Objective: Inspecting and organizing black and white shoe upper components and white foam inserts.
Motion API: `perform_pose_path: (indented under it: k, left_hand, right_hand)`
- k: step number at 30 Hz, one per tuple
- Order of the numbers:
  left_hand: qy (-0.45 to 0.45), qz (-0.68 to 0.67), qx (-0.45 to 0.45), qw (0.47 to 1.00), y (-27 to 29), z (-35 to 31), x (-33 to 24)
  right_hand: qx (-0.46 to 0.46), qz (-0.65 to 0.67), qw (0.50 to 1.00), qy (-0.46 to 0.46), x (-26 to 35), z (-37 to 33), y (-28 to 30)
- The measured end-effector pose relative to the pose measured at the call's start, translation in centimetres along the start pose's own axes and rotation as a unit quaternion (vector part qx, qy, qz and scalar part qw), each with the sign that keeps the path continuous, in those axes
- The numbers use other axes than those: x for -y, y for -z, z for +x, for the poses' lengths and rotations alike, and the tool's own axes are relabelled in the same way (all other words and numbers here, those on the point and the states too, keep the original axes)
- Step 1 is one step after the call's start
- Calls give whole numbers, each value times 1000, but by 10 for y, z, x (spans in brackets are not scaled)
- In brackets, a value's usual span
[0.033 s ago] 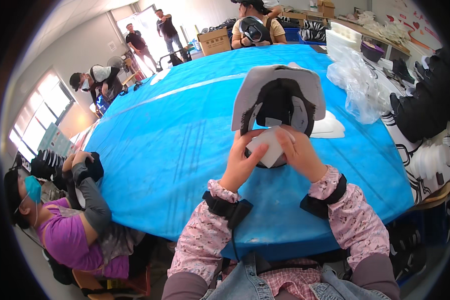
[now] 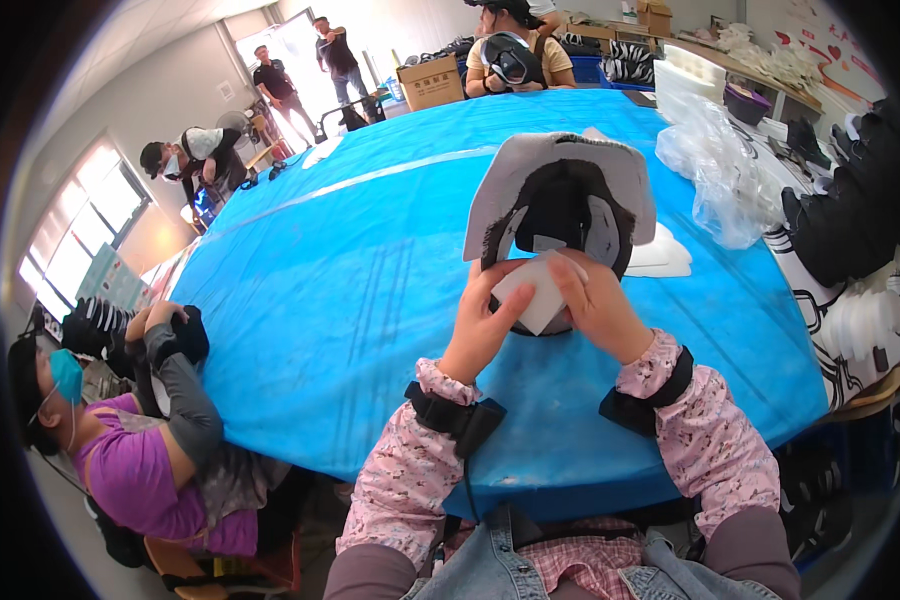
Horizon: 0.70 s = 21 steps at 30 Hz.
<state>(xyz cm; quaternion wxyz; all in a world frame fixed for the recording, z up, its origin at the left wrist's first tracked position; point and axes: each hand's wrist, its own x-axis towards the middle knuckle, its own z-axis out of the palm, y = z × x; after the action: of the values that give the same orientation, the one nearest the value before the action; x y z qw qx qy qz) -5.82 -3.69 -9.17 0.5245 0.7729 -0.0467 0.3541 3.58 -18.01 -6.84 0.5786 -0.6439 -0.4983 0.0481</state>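
Observation:
A hollow black item with a wide pale-grey flap stands in front of me above the blue table, its black inside facing me; I cannot tell its kind. At its near edge a small white four-cornered piece lies between my hands. My left hand has its thumb pressed on the left side of the piece. My right hand pinches it from the right, thumb and fingers on its upper edge. The fingers behind the item are partly hidden. Flat white pieces lie on the table just right of the item.
The blue cover spreads over the large table. Clear plastic bags, a white stack and black goods crowd the right side. A person in purple sits at my left; another sits across, holding a black item.

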Motion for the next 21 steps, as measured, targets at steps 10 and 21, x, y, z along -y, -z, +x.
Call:
perform_pose_path:
  k: [10,21]
  left_hand:
    - [84,-108,-52,989,14,-1,7]
    - [120,-104,-134,978,3,-6,-8]
  right_hand:
    - [57,-168,984,8,21,22,4]
    - [80,-129,988,21,20,26,10]
